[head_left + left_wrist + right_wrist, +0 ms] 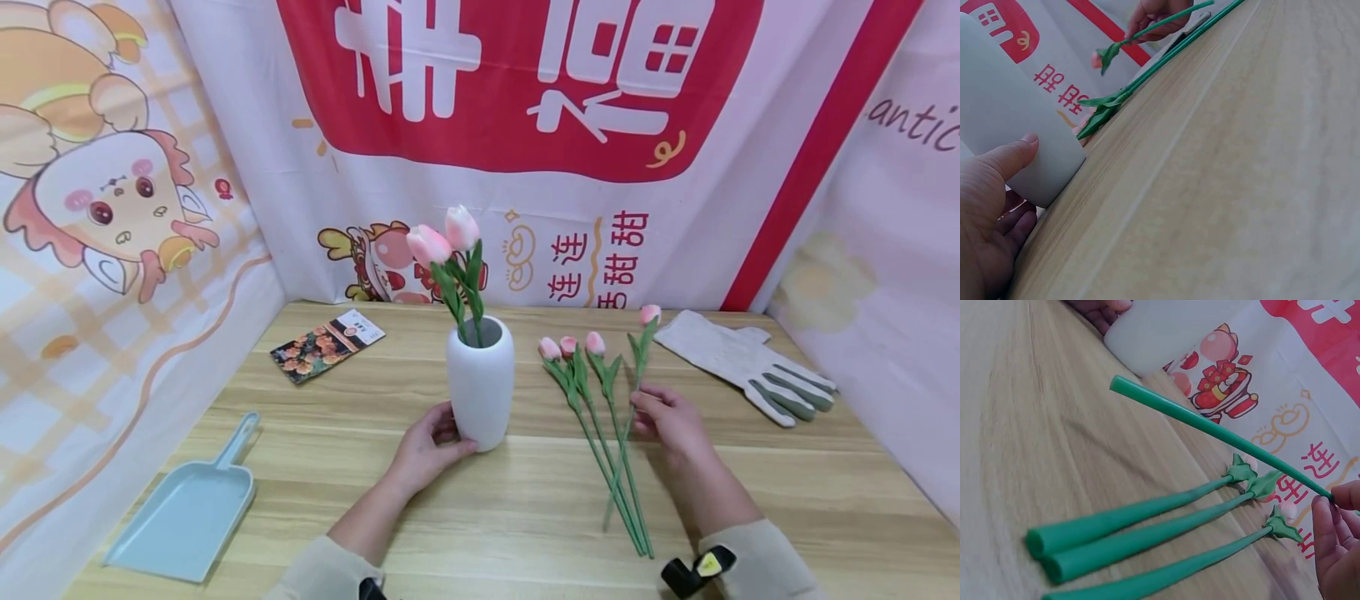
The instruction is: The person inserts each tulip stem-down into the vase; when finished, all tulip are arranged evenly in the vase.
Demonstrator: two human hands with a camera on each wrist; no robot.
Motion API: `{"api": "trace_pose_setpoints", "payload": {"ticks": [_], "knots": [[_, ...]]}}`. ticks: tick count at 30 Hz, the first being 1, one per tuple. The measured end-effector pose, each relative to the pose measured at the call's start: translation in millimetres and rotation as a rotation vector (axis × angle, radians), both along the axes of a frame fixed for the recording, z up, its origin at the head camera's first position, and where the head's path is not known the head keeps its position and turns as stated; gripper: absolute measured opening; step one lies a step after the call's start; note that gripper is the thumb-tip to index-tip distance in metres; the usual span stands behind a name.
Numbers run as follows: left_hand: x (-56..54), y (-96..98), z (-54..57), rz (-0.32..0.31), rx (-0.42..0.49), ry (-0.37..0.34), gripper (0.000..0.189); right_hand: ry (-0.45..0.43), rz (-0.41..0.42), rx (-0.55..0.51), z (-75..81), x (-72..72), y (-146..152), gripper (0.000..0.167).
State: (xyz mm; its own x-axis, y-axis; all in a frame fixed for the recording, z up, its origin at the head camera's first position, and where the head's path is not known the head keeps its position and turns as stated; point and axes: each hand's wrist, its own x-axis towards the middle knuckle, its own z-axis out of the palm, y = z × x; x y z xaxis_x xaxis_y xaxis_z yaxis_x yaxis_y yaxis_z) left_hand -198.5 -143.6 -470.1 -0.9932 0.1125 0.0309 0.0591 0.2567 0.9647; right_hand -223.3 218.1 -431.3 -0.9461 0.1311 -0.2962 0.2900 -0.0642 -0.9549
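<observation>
The left hand [429,450] is gripping the vase [482,396] low, at centre; to its right, the right hand [670,419] is pinching a tulip [1216,432] above three lying stems [1147,537]. With support sitting so low, a bump higher up could tip the vase.

Near the left edge of the wooden table [540,508] lies a pale blue dustpan [180,512], its handle towards the far edge and its wide lip towards the near left corner. A packet [327,345] printed with orange flowers lies aslant by the far left corner. Close to the far right corner is a whitish glove [738,358], grey-green fingers towards the right edge. Along the far edge hangs a white cloth [540,192] with a red panel.
</observation>
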Motion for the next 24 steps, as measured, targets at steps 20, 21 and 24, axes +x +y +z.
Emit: {"api": "trace_pose_setpoints", "payload": {"ticks": [20,21,24], "knots": [[0.0,-0.8,1.3,-0.007,-0.006,-0.008,0.068,0.097,-0.194,-0.321,37.0,-11.8,-28.8,0.018],[-0.1,-0.9,1.1,-0.008,-0.006,-0.01,0.068,0.101,-0.2,-0.334,40.5,-12.7,-30.6,0.019],[-0.3,-1.2,0.7,-0.01,-0.01,-0.01,0.067,0.115,-0.221,-0.384,53.1,-14.9,-37.1,0.02]]}}
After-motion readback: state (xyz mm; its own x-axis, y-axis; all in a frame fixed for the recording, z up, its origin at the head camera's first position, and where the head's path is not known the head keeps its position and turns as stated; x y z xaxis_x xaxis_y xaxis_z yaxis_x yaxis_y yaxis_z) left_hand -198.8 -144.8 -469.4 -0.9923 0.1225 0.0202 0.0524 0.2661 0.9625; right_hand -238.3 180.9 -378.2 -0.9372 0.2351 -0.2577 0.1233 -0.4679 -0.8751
